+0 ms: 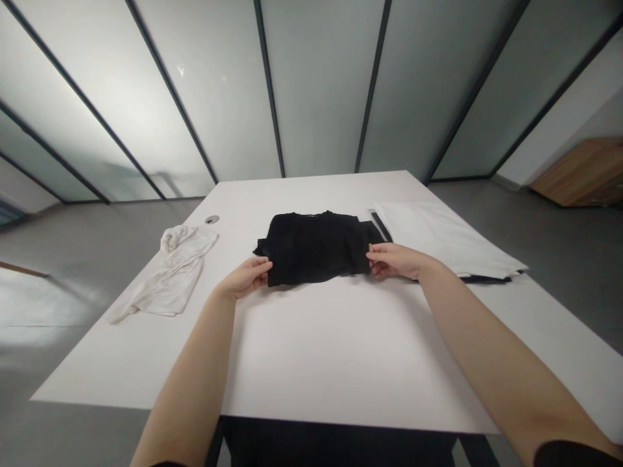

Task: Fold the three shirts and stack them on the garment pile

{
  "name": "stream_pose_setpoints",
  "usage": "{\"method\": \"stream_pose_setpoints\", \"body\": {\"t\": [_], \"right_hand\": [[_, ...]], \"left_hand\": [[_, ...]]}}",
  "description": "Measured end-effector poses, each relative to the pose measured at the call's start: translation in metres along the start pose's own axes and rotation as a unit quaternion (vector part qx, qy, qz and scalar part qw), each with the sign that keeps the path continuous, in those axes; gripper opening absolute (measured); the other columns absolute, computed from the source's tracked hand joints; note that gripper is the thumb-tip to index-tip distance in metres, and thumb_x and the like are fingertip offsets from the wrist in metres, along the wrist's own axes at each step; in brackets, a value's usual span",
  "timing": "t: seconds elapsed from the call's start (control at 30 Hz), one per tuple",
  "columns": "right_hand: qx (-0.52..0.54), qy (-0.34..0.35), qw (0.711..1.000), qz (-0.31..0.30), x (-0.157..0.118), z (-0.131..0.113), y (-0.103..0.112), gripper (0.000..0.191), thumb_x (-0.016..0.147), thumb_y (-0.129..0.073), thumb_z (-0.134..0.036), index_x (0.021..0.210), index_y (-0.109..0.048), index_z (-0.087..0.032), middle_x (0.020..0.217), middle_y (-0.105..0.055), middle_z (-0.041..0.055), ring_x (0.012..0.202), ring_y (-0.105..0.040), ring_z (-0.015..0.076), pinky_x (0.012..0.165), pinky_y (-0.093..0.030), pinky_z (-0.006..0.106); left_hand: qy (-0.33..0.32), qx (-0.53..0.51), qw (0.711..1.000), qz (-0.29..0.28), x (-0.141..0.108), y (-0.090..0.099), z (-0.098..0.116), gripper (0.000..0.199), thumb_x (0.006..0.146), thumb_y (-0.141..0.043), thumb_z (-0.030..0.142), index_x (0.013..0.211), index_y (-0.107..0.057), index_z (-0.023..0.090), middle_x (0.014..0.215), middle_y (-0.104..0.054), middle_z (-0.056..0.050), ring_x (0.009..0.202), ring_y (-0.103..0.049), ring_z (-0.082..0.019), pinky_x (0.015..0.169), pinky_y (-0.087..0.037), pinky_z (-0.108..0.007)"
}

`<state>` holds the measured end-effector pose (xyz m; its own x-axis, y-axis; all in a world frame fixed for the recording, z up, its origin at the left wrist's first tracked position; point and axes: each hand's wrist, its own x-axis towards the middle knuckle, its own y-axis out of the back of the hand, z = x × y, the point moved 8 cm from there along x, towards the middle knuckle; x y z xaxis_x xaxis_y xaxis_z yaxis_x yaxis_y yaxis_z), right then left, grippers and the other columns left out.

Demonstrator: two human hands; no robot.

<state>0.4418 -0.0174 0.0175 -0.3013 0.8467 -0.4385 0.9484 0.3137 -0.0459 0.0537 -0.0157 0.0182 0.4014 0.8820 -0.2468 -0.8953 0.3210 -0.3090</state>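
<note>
I see the black shirt (316, 251) at frame centre on the desk (331, 363); left hand (247, 275) pinches its lower-left corner, right hand (393, 259) its right edge, both pinched closed.

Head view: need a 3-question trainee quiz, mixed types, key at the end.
1. True or false: the left hand and the right hand both hold the black garment, one at each side.

2. Where does the crumpled white garment lie?
A) On the floor
B) On the table, left of the black garment
C) On top of the black garment

3. Fill in: the flat white cloth lies to the ____ of the black garment.

Key: 1 true; 2 B; 3 right.
</note>
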Motion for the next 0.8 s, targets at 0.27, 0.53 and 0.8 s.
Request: {"method": "stream_pose_setpoints", "body": {"t": [0.27,0.53,0.8], "right_hand": [[0.167,0.059,0.954,0.242,0.019,-0.003,0.035,0.005,0.092,-0.066,-0.022,0.095,-0.065,-0.026,0.072,-0.074,0.0013,0.064,-0.072,0.0207,0.064,-0.067,0.034],[0.063,0.046,0.961,0.265,0.012,0.003,0.038,0.057,0.084,-0.087,-0.02,0.128,-0.051,-0.03,0.077,-0.073,-0.0002,0.054,-0.069,0.019,0.04,-0.056,0.025],[0.015,0.096,0.958,0.268,-0.002,-0.016,0.062,0.069,0.08,-0.077,-0.004,0.139,-0.053,-0.03,0.092,-0.079,0.0036,0.052,-0.071,0.0177,0.039,-0.056,0.024]], "left_hand": [[-0.013,-0.054,0.993,0.107,0.008,0.013,0.0,0.013,0.084,-0.085,0.018,0.087,-0.073,0.015,0.08,-0.078,-0.006,0.068,-0.073,-0.017,0.061,-0.062,-0.025],[0.004,-0.044,0.991,0.127,0.005,0.017,-0.001,0.021,0.079,-0.091,0.018,0.083,-0.07,0.015,0.074,-0.073,-0.004,0.058,-0.066,-0.013,0.047,-0.054,-0.019],[-0.009,-0.098,0.975,0.197,0.005,0.045,0.007,0.023,0.08,-0.088,0.017,0.084,-0.065,0.017,0.062,-0.06,0.004,0.042,-0.048,-0.005,0.036,-0.036,-0.012]]}}
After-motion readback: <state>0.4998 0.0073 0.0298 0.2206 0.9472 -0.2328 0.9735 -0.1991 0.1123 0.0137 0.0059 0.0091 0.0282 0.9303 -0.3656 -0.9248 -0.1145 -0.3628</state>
